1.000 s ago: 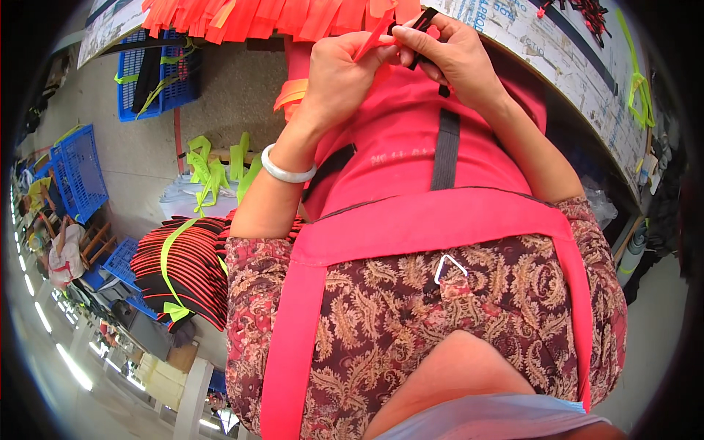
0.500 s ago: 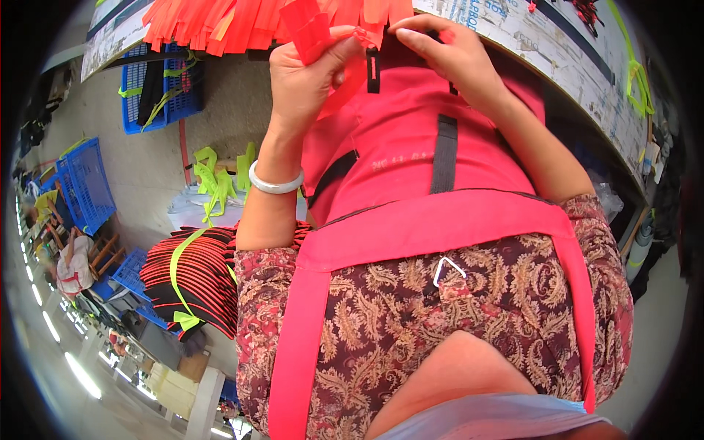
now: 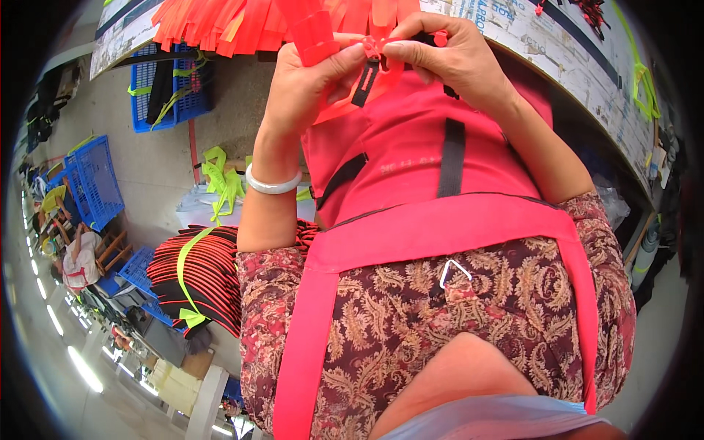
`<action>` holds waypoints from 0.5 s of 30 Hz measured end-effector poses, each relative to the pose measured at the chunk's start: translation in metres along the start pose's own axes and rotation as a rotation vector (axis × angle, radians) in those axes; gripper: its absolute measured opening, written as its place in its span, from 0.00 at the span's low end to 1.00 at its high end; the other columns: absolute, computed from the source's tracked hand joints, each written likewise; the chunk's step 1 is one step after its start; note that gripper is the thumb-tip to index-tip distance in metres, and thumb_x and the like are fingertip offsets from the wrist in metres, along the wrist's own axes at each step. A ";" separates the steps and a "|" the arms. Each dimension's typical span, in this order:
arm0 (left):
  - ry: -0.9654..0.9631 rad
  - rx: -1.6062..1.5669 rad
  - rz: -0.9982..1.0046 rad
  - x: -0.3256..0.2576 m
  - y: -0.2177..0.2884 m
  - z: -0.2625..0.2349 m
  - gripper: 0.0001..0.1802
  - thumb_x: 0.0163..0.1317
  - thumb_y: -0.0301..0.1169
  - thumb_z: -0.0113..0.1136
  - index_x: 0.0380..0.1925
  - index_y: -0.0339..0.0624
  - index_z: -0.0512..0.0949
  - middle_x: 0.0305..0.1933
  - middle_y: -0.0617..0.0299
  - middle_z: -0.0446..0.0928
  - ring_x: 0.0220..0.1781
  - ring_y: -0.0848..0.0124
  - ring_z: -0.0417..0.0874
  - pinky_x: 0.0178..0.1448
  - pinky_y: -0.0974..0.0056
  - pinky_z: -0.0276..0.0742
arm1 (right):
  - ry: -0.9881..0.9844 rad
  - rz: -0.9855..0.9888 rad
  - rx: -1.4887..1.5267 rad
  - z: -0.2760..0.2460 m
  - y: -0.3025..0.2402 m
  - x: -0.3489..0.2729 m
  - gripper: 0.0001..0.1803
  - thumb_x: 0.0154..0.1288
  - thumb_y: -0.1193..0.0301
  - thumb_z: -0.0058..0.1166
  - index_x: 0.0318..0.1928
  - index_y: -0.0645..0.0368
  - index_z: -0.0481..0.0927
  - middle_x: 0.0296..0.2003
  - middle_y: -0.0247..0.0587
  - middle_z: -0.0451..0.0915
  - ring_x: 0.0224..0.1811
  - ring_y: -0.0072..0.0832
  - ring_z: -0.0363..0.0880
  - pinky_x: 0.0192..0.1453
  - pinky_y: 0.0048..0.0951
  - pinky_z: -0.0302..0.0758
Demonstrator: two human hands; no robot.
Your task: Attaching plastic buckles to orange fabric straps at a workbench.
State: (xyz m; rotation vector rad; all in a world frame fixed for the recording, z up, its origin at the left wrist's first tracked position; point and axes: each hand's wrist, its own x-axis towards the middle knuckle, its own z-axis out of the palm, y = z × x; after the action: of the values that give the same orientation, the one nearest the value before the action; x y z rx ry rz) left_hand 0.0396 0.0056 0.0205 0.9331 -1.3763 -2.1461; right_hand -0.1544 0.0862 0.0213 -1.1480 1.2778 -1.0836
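Near the table's front edge, my left hand [image 3: 312, 92] is closed around a bright orange-red strip [image 3: 304, 33], whose folded end stands up above the thumb. A small red fitting [image 3: 372, 48] sits at its fingertips, and a short black tab with a slot [image 3: 364, 84] hangs tilted below. My right hand [image 3: 466, 70] pinches at the right side of that fitting, thumb against forefinger. From the right fingers emerges a dark strap or cord piece with a red end [image 3: 441, 38]; its exact kind is partly hidden. A white bangle [image 3: 273, 183] circles my left wrist.
Many orange-red strips [image 3: 220, 26] hang over the table edge. The table [image 3: 543, 81] runs off to the right. Left of me stand a tied stack of black and red pieces [image 3: 198, 275] and blue crates [image 3: 95, 180]. A pink apron [image 3: 411, 176] covers my lap. People sit farther left.
My right hand has come to the red fitting by the left fingertips, bringing the dark piece with a red end into view. The black tab has swung from upright to tilted.
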 end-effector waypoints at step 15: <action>-0.021 0.068 0.008 0.001 -0.013 -0.007 0.10 0.62 0.29 0.59 0.39 0.33 0.80 0.22 0.67 0.74 0.18 0.82 0.70 0.21 0.77 0.57 | -0.029 0.157 0.007 0.003 -0.006 -0.007 0.08 0.63 0.67 0.58 0.36 0.59 0.81 0.19 0.21 0.70 0.18 0.05 0.62 0.20 0.10 0.54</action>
State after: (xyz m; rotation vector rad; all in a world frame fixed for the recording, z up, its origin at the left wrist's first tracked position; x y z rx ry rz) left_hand 0.0443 0.0059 0.0066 0.9313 -1.4690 -2.1203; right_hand -0.1516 0.0928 0.0279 -1.0367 1.3170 -0.9515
